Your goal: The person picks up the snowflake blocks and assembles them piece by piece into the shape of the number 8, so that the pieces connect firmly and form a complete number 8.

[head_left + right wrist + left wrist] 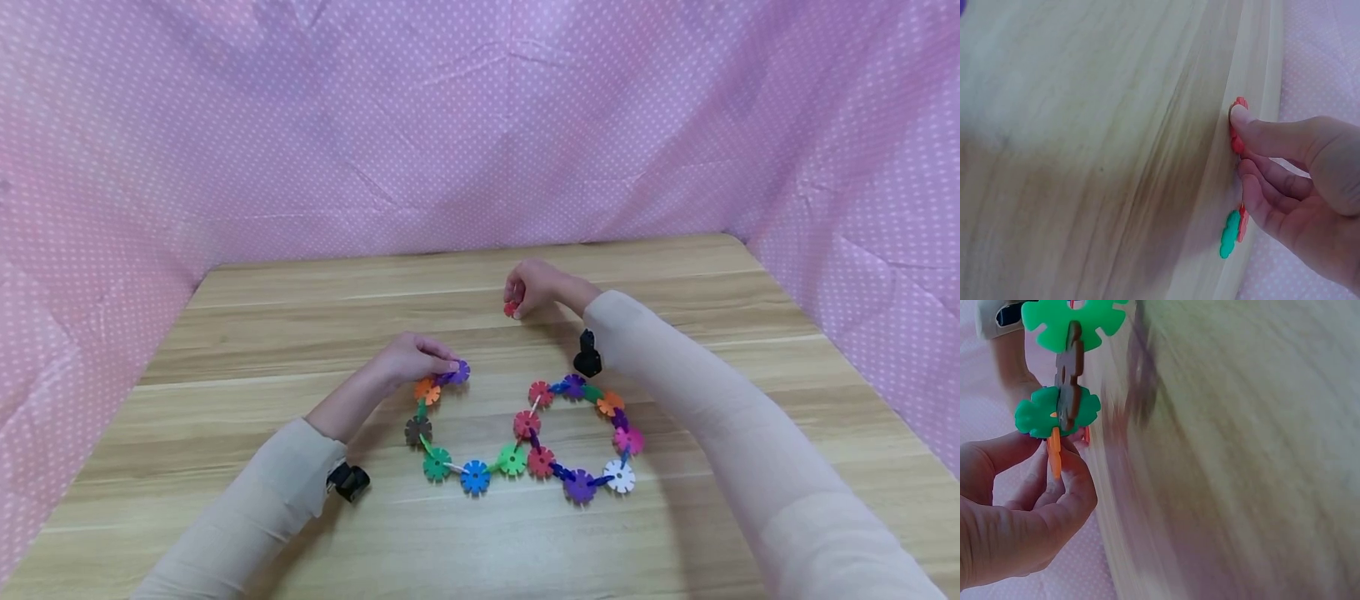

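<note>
My left hand point(415, 358) pinches a purple snowflake disc point(462, 372) at the free end of a chain of slotted plastic discs. Right beside the fingers in the left wrist view come an orange disc point(1055, 456), a green disc point(1032, 414) and a brown disc point(1070, 375). Farther back, my right hand point(534, 285) holds a red snowflake disc point(1237, 140) between thumb and fingertips. By its lower fingers show a green disc point(1229, 234) and another red disc point(1243, 225); whether the hand holds them I cannot tell.
On the wooden table point(262, 333), the chain runs past a blue disc point(475, 477) and a light green disc point(513, 459) into a ring with a white disc point(619, 477) and a pink disc point(628, 440). Pink dotted cloth point(450, 125) hangs behind and at the sides.
</note>
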A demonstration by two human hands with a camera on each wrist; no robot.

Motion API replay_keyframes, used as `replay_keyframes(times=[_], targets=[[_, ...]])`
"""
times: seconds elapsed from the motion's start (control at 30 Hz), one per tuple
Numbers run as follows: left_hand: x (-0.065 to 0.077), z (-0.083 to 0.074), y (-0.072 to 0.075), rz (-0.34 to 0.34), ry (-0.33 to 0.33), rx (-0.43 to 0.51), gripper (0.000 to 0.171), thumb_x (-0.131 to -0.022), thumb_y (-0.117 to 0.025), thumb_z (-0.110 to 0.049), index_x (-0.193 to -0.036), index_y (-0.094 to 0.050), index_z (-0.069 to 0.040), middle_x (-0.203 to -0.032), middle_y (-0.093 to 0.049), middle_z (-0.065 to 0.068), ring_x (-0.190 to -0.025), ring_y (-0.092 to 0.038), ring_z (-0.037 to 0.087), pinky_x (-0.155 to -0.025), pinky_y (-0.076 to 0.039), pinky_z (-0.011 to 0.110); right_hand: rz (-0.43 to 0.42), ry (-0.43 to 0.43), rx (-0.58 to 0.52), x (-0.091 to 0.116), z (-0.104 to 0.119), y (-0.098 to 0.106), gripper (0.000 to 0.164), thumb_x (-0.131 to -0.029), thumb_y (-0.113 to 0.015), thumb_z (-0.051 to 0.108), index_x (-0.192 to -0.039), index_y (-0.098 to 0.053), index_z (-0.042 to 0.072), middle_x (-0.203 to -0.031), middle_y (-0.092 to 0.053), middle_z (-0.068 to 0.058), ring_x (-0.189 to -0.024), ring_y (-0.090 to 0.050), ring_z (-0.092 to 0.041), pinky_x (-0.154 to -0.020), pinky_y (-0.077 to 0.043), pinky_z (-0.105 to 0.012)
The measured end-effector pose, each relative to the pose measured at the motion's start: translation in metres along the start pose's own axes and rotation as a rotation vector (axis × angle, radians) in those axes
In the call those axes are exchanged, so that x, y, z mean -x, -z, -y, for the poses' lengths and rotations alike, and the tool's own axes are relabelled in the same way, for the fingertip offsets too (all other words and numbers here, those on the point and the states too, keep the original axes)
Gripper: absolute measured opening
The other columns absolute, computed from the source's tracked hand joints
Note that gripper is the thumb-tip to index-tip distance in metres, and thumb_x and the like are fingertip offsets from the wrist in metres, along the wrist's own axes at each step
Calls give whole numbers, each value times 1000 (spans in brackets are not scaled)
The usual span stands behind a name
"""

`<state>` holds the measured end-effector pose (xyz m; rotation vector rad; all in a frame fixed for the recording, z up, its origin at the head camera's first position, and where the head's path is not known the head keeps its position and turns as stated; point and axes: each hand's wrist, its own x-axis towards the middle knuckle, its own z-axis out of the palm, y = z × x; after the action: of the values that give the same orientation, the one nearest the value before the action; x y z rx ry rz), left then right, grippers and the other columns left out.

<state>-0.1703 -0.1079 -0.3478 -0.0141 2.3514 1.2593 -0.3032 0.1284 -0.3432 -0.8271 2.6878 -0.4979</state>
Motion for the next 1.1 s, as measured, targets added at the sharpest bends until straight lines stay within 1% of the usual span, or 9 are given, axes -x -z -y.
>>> replay_keyframes(times=[0.23, 0.4, 0.5, 0.57, 0.7, 0.8, 0.93, 1.03, 1.1], targets=[[0, -1, 3, 35, 24, 0, 21, -89, -69, -15, -107, -71, -4, -112, -70, 11, -86, -61, 10, -75, -53, 19, 68, -22, 19, 0, 3, -1, 21, -76, -78, 7, -93, -68, 1, -91, -69, -12, -85, -62, -19, -80, -53, -27], [1, -3, 6, 51, 27, 3, 22, -89, -68, -13, -107, -70, 0, -106, -72, 10, -80, -60, 7, -71, -53, 18, 107, -19, 19, 2, 6, 0, 21, -76, -78, 8, -91, -65, 2, -90, -68, -9, -84, -60, -16, -78, -51, -25], [1, -4, 7, 56, 28, -5, 22, -89, -68, -12, -107, -70, 0, -105, -72, 10, -78, -59, 7, -69, -52, 17, 77, 2, -35, 6, 8, -2, 21, -75, -80, 8, -90, -66, 3, -85, -69, -7, -77, -60, -12, -72, -50, -21], [2, -5, 7, 59, 31, -8, 21, -89, -68, -12, -107, -70, 0, -106, -72, 10, -79, -59, 7, -69, -52, 16, 57, 1, -104, 11, 11, -3, 19, -76, -81, 8, -89, -68, 3, -79, -70, -6, -68, -60, -9, -66, -51, -20], [2, -4, 7, 64, 32, -12, 22, -89, -68, -12, -107, -70, 0, -107, -72, 10, -79, -59, 7, -69, -52, 17, 19, 24, -223, 28, 23, -10, 11, -77, -79, 6, -81, -71, 0, -71, -72, -8, -56, -60, -6, -57, -56, -22], [2, -2, 7, 66, 30, -15, 22, -89, -68, -12, -107, -71, 0, -108, -72, 11, -80, -59, 7, -71, -52, 17, -21, 51, -264, 43, 37, -17, 8, -77, -79, 5, -76, -72, 1, -73, -74, -10, -58, -63, -7, -57, -57, -23], [3, -2, 7, 64, 32, -19, 23, -90, -67, -13, -109, -70, -1, -114, -70, 13, -85, -61, 9, -76, -53, 19, -89, 97, -304, 61, 56, -29, 8, -78, -78, 7, -75, -73, 1, -74, -75, -10, -60, -66, -8, -56, -55, -19], [3, -2, 8, 62, 34, -22, 24, -91, -66, -14, -111, -70, -2, -119, -68, 14, -90, -61, 11, -79, -53, 21, -148, 150, -311, 71, 69, -38, 7, -78, -78, 7, -75, -74, 2, -72, -75, -9, -58, -65, -6, -53, -53, -18], [2, -2, 8, 63, 36, -14, 24, -91, -65, -14, -112, -70, -2, -120, -68, 15, -91, -61, 11, -81, -53, 21, -186, 162, -305, 76, 75, -43, 6, -77, -79, 7, -74, -74, 3, -72, -75, -7, -58, -63, -4, -53, -52, -17]])
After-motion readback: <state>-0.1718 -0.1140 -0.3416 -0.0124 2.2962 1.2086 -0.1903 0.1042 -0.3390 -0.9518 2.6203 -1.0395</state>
